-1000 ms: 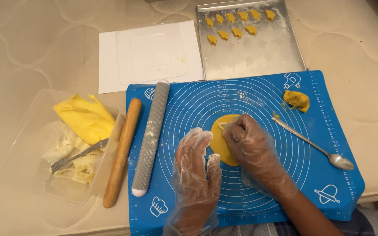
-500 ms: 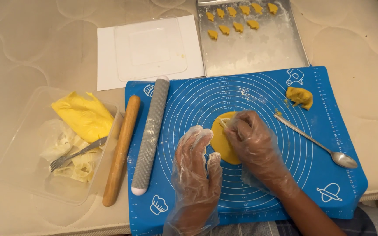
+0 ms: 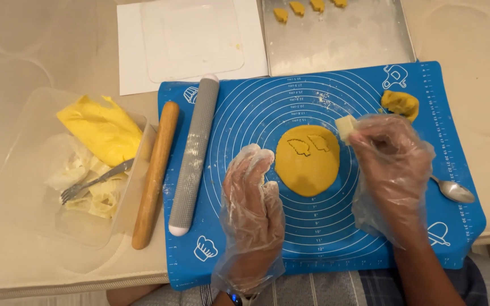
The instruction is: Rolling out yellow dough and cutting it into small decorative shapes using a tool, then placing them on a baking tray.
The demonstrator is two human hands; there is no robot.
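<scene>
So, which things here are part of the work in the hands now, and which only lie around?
In use:
- right hand, holding a small pale cutter
- left hand, resting on the blue mat
- flat yellow dough with two cut shapes
- baking tray with cut pieces

Lying about:
- grey rolling pin
- wooden rolling pin
- spoon
- dough lump
- plastic tub with fork

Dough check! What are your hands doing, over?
Right hand grips small cutter, lifted off dough. Left hand flat on mat beside dough. Two shapes cut. Nothing in the way.
</scene>
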